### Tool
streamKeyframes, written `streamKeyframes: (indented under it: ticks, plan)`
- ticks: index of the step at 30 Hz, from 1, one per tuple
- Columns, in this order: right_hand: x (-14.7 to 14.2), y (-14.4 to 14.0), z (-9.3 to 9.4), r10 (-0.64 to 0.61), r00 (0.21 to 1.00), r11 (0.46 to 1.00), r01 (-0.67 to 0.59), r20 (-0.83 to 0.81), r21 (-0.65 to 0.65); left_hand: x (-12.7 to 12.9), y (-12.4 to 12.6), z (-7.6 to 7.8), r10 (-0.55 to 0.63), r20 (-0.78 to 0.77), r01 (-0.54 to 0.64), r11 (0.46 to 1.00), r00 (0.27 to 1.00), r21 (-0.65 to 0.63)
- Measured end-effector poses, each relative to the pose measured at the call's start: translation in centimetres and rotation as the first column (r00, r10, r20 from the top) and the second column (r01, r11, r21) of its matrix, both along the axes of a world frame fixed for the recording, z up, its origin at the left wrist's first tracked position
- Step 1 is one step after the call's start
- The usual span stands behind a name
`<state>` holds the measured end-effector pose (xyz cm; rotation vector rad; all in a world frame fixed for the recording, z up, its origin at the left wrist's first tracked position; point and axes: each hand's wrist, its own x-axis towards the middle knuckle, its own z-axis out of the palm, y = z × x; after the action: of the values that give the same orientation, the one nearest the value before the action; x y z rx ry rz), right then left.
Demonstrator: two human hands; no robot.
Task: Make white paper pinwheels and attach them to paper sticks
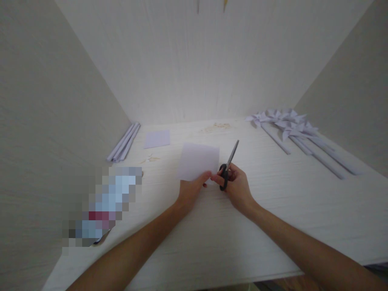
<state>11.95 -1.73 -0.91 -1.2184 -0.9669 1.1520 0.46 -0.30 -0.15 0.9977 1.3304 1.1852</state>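
Note:
A white sheet of paper (198, 161), roughly square, is held up over the table by my left hand (190, 193), whose thumb lies on its lower right corner. My right hand (238, 184) grips a pair of scissors (232, 155) by the black handles. The scissors' blades point up and away, to the right of the paper, and look closed. The fingertips of both hands nearly meet at the paper's lower right corner. Behind and left of the held sheet, another square of paper (157, 138) lies flat.
Several paper pinwheels (294, 129) on rolled paper sticks lie at the back right. Several rolled paper tubes (124, 142) rest along the left wall. A blurred-out object (112, 202) sits at the left. Small scraps (216, 127) are scattered near the back wall (194, 72) of the table.

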Motion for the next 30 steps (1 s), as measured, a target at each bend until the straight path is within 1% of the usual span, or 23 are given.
streamKeyframes:
  ticks: [6,12,16,20,23,25,26,28,30]
  plan:
    - [0.1,0.1,-0.2,-0.007,1.0,1.0,0.007,-0.003,0.024,-0.1,0.1,-0.2,-0.014,0.018,0.014,1.0,1.0,0.008]
    - [0.2,0.1,-0.2,0.001,1.0,0.999,-0.001,0.021,0.032,-0.2,0.1,0.2,-0.075,0.01,0.076,0.997,0.997,-0.03]
    - [0.2,0.1,0.1,0.033,0.999,0.999,-0.033,0.037,-0.005,-0.2,0.3,-0.2,-0.057,-0.003,0.057,0.998,0.998,0.005]
    - [0.4,0.1,0.6,0.127,0.989,0.991,-0.123,0.073,-0.045,-0.5,1.1,-0.9,0.02,0.022,-0.021,0.998,1.0,0.054]
    - [0.9,-0.2,1.1,0.278,0.96,0.958,-0.275,0.037,-0.078,-0.8,1.8,-1.3,0.06,0.092,-0.069,0.994,0.994,0.091]
    - [1.1,-0.5,1.4,0.387,0.922,0.916,-0.383,0.011,-0.119,-1.0,2.2,-1.4,0.054,0.149,-0.072,0.991,0.987,0.114]
    - [1.2,-0.7,1.6,0.425,0.905,0.897,-0.419,0.015,-0.145,-1.0,2.4,-1.4,0.041,0.181,-0.064,0.991,0.983,0.121]
    - [1.2,-1.1,2.0,0.463,0.885,0.875,-0.449,0.046,-0.181,-1.2,2.6,-1.3,0.008,0.247,-0.042,0.99,0.969,0.132]
    - [1.2,-1.4,2.1,0.486,0.871,0.862,-0.464,0.072,-0.205,-1.4,2.9,-1.1,0.003,0.303,-0.049,0.989,0.953,0.142]
